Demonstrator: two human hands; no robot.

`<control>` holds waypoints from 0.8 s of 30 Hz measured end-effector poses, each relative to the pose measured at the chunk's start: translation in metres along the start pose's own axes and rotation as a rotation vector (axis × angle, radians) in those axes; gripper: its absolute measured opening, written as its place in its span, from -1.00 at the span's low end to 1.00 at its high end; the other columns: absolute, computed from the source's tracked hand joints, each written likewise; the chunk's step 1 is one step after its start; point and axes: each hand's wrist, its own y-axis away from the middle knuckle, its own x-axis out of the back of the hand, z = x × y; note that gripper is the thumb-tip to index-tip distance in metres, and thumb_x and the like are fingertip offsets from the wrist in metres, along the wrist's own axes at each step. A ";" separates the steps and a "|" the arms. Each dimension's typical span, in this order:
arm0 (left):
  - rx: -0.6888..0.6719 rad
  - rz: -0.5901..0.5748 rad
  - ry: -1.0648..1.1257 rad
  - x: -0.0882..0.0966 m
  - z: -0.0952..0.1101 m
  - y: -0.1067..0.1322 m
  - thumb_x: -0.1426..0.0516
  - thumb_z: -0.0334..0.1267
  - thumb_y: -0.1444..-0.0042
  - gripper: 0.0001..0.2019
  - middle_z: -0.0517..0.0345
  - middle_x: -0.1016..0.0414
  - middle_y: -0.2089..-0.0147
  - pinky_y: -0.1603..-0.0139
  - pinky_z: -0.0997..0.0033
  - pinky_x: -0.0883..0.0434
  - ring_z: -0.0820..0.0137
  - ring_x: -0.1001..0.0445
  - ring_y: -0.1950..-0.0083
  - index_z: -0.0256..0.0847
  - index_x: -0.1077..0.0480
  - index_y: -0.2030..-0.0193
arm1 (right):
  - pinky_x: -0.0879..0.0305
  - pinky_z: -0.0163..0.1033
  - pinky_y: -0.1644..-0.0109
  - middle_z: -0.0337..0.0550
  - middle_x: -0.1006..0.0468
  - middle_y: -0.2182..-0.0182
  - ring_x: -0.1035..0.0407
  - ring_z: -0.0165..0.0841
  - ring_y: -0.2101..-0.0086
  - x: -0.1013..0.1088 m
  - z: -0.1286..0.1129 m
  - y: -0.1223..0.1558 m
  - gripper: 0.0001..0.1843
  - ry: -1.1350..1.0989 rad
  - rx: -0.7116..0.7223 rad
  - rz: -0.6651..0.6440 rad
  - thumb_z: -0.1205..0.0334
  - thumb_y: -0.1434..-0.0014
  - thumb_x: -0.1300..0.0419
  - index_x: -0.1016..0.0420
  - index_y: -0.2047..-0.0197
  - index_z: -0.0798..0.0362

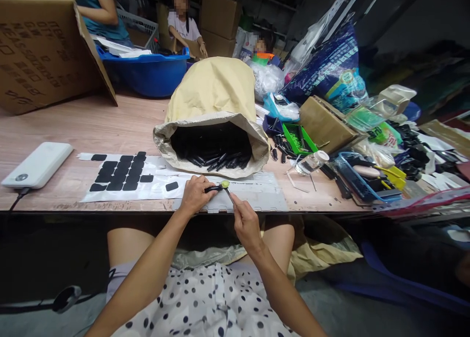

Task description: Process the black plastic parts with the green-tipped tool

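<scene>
My left hand (194, 194) is closed around a small black stick-like part (212, 188) with a yellow-green round tip (224, 184), held just above the table's front edge. My right hand (245, 222) pinches a thin metal tool (229, 192) whose point touches that tip. Both hands hover over a pale sheet (253, 195) lying on the wooden table (110, 126). Directly behind them lies a tan paper sack (213, 92) on its side, its mouth open toward me with several black parts (216, 160) inside.
Black rounded pads (121, 173) sit in rows on a white sheet at left, beside a white power bank (38, 164). A big cardboard box (40, 43) and blue tub (150, 73) stand behind. Small trays, a bottle (312, 162) and bags clutter the right. Other people sit beyond the table.
</scene>
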 end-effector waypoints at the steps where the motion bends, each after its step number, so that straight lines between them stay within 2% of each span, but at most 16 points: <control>1: -0.001 -0.001 -0.002 0.000 0.000 0.000 -0.27 -0.13 -0.14 -0.84 0.13 -0.54 0.22 -0.03 0.13 -0.38 0.20 -0.37 0.10 0.05 -0.67 0.17 | -0.43 -0.26 0.13 -0.10 -0.59 0.25 -0.48 -0.32 0.24 0.001 0.002 -0.002 -0.53 -0.003 -0.007 0.014 0.24 -0.43 0.06 -0.50 -0.26 -0.05; 5: 0.003 0.010 -0.018 0.000 0.002 0.001 -0.27 -0.14 -0.12 -0.84 0.11 -0.54 0.22 -0.03 0.12 -0.38 0.16 -0.38 0.07 0.02 -0.65 0.18 | -0.38 -0.20 0.10 -0.04 -0.58 0.16 -0.44 -0.26 0.18 0.011 0.022 -0.028 -0.55 0.143 -0.033 0.078 0.18 -0.42 0.04 -0.49 -0.25 -0.03; 10: 0.011 0.009 -0.021 0.001 0.004 0.001 -0.27 -0.17 -0.08 -0.86 0.12 -0.52 0.25 -0.01 0.14 -0.38 0.15 -0.38 0.07 0.01 -0.62 0.20 | -0.23 -0.15 0.14 -0.02 -0.51 0.27 -0.29 -0.19 0.21 0.017 0.066 -0.069 -0.66 0.478 -0.003 -0.024 0.26 -0.33 -0.06 -0.60 -0.04 -0.03; 15: -0.029 0.012 0.037 0.011 0.006 0.002 -0.22 -0.18 -0.17 -0.86 0.08 -0.55 0.20 -0.03 0.15 -0.39 0.18 -0.40 0.08 -0.07 -0.58 0.17 | -0.18 -0.16 0.13 -0.04 -0.46 0.17 -0.24 -0.20 0.18 0.006 0.087 -0.077 -0.65 0.476 0.027 -0.022 0.30 -0.31 -0.04 -0.58 -0.04 -0.05; 17: -0.119 0.061 0.094 0.016 0.009 0.014 -0.16 -0.17 -0.25 -0.82 0.04 -0.58 0.14 -0.05 0.14 -0.39 0.20 -0.42 0.07 -0.11 -0.56 0.12 | -0.17 -0.17 0.13 -0.05 -0.46 0.17 -0.24 -0.20 0.18 0.003 0.088 -0.075 -0.65 0.470 0.018 -0.025 0.30 -0.32 -0.04 -0.56 -0.06 -0.05; 19: -0.253 0.050 0.155 0.017 0.015 0.035 -0.10 -0.16 -0.30 -0.78 0.01 -0.60 0.12 -0.04 0.16 -0.41 0.22 -0.46 0.08 -0.12 -0.54 0.06 | -0.17 -0.17 0.11 -0.05 -0.47 0.18 -0.24 -0.20 0.17 0.002 0.087 -0.074 -0.65 0.464 0.014 -0.033 0.30 -0.32 -0.05 -0.55 -0.08 -0.03; 22: -0.438 -0.150 0.212 0.005 0.021 0.077 -0.08 -0.14 -0.32 -0.76 0.07 -0.63 0.21 0.10 0.26 -0.46 0.28 -0.54 0.21 -0.07 -0.54 0.01 | -0.17 -0.16 0.10 -0.03 -0.48 0.18 -0.24 -0.19 0.16 0.001 0.085 -0.074 -0.65 0.460 0.007 -0.034 0.30 -0.32 -0.04 -0.54 -0.08 -0.01; 24: -0.431 -0.278 0.188 -0.013 0.019 0.099 -0.10 -0.16 -0.29 -0.78 0.13 -0.64 0.26 0.19 0.29 -0.47 0.27 -0.57 0.27 -0.03 -0.56 0.06 | -0.17 -0.15 0.10 -0.02 -0.48 0.18 -0.23 -0.18 0.15 0.001 0.084 -0.075 -0.65 0.468 -0.001 -0.036 0.30 -0.32 -0.04 -0.54 -0.08 -0.01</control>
